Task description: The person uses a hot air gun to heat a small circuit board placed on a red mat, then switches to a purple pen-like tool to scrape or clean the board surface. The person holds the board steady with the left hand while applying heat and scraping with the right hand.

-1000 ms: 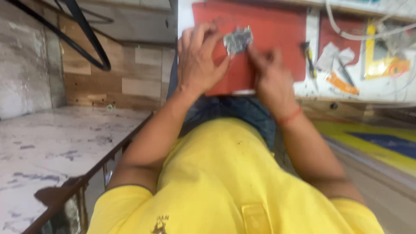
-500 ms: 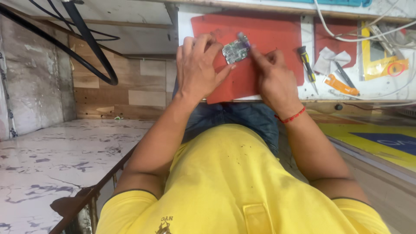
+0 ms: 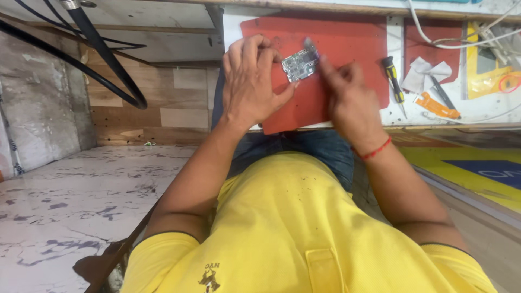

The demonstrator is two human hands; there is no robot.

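1. We are counting one small circuit board (image 3: 300, 64), lying over the red mat (image 3: 347, 49) near the front edge of the worktop (image 3: 423, 116).
2. Our two hands are working on it: the left hand (image 3: 251, 81) is clamping its grip on the board's left side, thumb below and fingers above.
3. The right hand (image 3: 350, 97) is closing its grip on a thin tool whose tip is touching the board's upper right corner; the tool itself is blurring, so we cannot tell its kind.
4. We are seeing two red mats: the large one under the board and a second red mat (image 3: 429, 40) just beside it to the right.
5. One yellow-and-black screwdriver (image 3: 393, 81) is lying between the two mats, one orange strip (image 3: 437, 106) is sitting near the front edge, and one white cable (image 3: 434, 40) is running along the far edge.
6. Two black cables (image 3: 103, 59) are hanging to the left, over a marbled floor (image 3: 70, 201) and a wall of wooden panels (image 3: 173, 103).
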